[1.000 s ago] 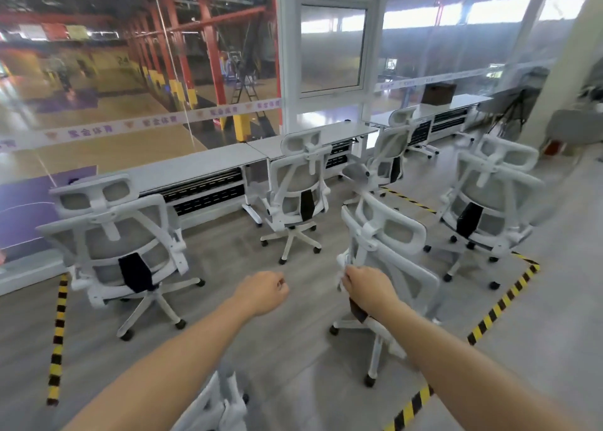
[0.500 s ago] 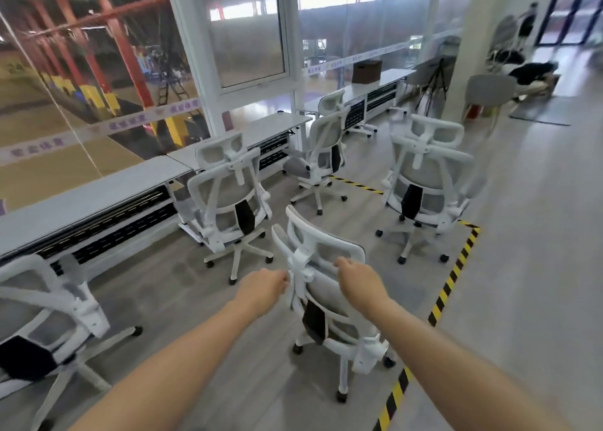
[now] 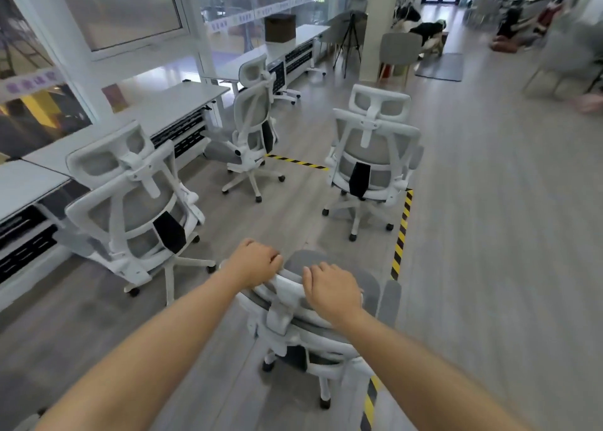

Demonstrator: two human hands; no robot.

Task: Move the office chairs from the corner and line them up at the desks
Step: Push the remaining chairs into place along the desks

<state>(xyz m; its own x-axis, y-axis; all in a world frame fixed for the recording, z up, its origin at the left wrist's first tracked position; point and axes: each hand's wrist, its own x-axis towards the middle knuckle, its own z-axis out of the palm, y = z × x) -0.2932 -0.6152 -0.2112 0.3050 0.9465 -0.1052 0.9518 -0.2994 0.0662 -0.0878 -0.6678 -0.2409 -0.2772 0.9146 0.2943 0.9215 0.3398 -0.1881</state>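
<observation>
The nearest chair point(image 3: 303, 303) was held by the top of its backrest, at the edge of the striped floor tape point(image 3: 402, 231), well apart from the worktop point(image 3: 153, 114) along the window. The left hand point(image 3: 254, 262) was curled in a closed grip over the white frame; the right hand point(image 3: 332, 288) was laid over the headrest with its fingers bent round it.

A collision was judged the main risk: a castor base could be caught on the base of the chair to the left point(image 3: 137, 199) or of the chair ahead point(image 3: 372, 156) if the held chair were rolled between them. Because it was steered only from the top, it could be swivelled or tipped instead of rolled straight.

The held chair was seen as a white plastic frame with grey mesh, a grey seat and a black lumbar piece.
</observation>
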